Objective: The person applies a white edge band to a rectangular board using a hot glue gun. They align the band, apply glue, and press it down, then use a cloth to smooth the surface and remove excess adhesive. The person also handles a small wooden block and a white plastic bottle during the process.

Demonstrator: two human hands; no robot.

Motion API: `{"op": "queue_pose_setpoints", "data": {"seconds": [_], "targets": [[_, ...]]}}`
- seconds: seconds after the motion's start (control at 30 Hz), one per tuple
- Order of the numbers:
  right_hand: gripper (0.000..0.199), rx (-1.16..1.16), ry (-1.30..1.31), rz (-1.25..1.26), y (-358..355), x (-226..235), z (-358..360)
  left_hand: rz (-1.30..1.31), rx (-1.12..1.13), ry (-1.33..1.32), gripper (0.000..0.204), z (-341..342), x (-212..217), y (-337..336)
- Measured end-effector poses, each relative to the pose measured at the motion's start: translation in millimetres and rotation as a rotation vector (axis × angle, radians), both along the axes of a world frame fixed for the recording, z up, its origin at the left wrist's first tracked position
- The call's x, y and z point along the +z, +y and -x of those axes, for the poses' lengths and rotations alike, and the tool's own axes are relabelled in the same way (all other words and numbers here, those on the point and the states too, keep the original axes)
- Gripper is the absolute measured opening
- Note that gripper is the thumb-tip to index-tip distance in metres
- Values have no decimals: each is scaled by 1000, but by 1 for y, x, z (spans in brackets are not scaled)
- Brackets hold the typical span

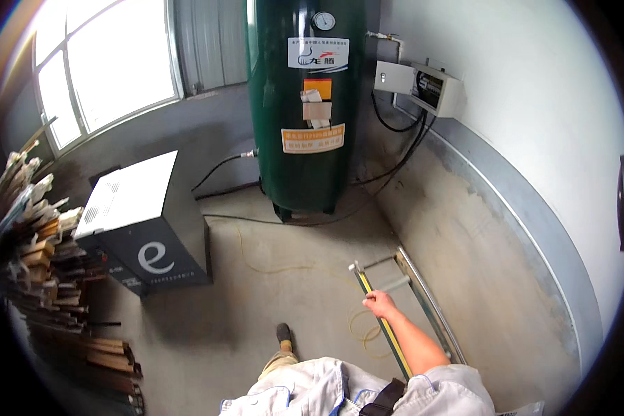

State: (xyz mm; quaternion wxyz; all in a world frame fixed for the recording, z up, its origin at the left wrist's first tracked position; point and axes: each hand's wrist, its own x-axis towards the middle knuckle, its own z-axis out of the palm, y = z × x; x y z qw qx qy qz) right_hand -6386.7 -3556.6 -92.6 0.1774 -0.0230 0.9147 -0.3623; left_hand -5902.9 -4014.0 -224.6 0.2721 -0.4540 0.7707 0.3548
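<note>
— So, where's room to move?
— Bare concrete floor (291, 305) between the far green tank (305, 104), left cabinet (142, 229) and right wall (534, 139).
— And the hands?
— Right hand (380, 304) closed around the long metal frame (423, 305) near that wall; left hand unseen.

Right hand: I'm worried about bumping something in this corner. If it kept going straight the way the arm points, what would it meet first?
The right hand grips a long yellow-edged rail and points up-left toward the green tank. Bare concrete floor lies between; the tank's base looks first, though depth is unclear.
</note>
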Motion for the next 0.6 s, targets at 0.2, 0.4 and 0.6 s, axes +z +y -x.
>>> {"op": "queue_pose_setpoints", "data": {"seconds": [0.2, 0.4, 0.6], "targets": [[51, 11, 91, -14, -57, 41, 220, 37, -96, 181, 20, 302, 15, -113], [39, -156, 272, 95, -9, 123, 435, 42, -101, 828, 15, 707, 109, -246], [41, -438, 700, 85, 52, 208, 695, -149, 25, 1155, 12, 935, 162, -221]]}}
